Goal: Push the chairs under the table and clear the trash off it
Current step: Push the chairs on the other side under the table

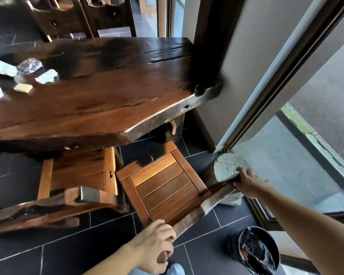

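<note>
A wooden chair [163, 187] stands angled at the near right corner of the dark slab table [107, 100], its seat mostly outside the table edge. My left hand [157, 243] grips the near end of its backrest rail. My right hand [246, 181] grips the far end of the same rail. A second chair [77, 175] to the left has its seat partly under the tabletop. Trash lies at the table's left end: crumpled clear plastic [29, 65], pale wrappers [47, 76] and a small tan card [23, 87].
A black-lined bin [256, 253] stands on the tiled floor at the lower right. A rough stone block [226, 167] sits by the glass door frame, close to my right hand. Two more chairs [77, 18] stand beyond the table's far side.
</note>
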`<act>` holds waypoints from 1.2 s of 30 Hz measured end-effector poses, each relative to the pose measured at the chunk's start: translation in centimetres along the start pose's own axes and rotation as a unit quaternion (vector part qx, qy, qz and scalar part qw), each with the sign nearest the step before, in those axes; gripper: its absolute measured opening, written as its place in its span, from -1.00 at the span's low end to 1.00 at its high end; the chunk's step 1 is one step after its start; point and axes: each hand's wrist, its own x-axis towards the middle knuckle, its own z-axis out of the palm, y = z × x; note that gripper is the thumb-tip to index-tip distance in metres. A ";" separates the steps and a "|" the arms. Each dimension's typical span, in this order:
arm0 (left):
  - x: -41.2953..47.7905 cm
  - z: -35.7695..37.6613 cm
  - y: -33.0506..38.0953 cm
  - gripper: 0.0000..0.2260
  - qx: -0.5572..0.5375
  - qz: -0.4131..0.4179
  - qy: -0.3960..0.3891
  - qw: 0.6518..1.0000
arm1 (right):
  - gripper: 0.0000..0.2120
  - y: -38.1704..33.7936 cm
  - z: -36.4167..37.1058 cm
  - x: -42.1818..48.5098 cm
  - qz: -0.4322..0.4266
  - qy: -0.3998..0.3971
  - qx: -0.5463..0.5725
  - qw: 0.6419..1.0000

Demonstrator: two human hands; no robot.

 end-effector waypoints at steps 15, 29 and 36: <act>-7.6 -4.6 -7.4 -0.71 0.062 -0.116 -0.046 0.990 | -0.50 -7.1 1.8 -0.9 -0.049 0.093 0.005 0.994; -3.1 -3.0 -3.4 -0.87 -0.084 -0.602 0.209 0.766 | -0.47 -9.6 4.0 -1.3 -0.284 0.211 -0.088 0.931; -1.4 -0.2 -3.3 -0.74 0.047 -0.579 0.288 0.761 | -0.66 -8.2 4.2 -0.3 -0.354 0.242 -0.091 0.899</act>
